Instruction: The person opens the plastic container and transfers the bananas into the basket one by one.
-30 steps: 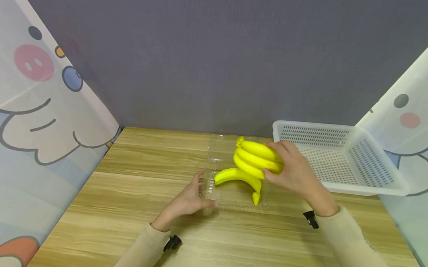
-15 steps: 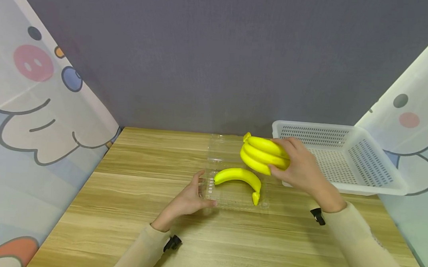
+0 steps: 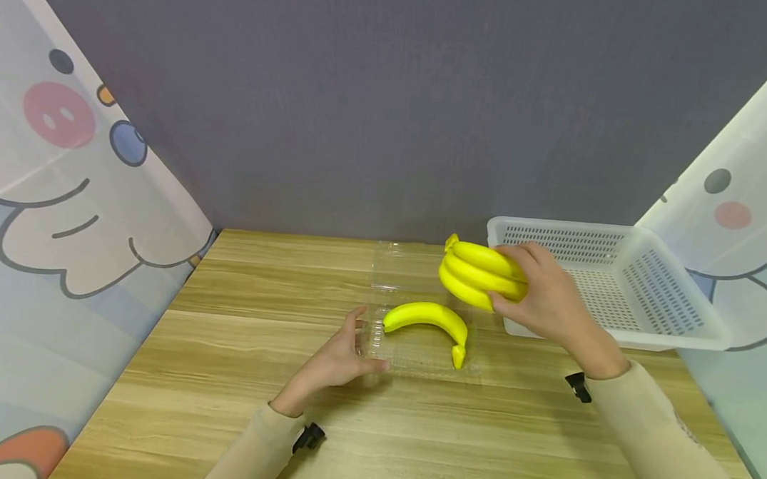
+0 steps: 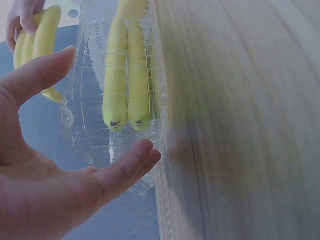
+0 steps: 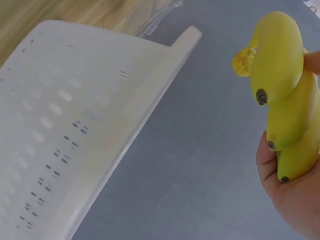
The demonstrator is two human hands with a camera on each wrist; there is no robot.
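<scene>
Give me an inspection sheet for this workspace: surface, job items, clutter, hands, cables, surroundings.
Surface: wood-grain tabletop.
Job items: clear plastic container, lid folded back, a banana lying inside; banana bunch held up off the tabletop; white perforated basket to the container's right.
Clutter: nothing seen.
Left hand: at the container's left end, fingers spread; firm contact hard to tell.
Right hand: holds the banana bunch, apart from the basket.
Cables: nothing seen.
Surroundings: grey wall behind, cartoon-print sheets at both sides.
</scene>
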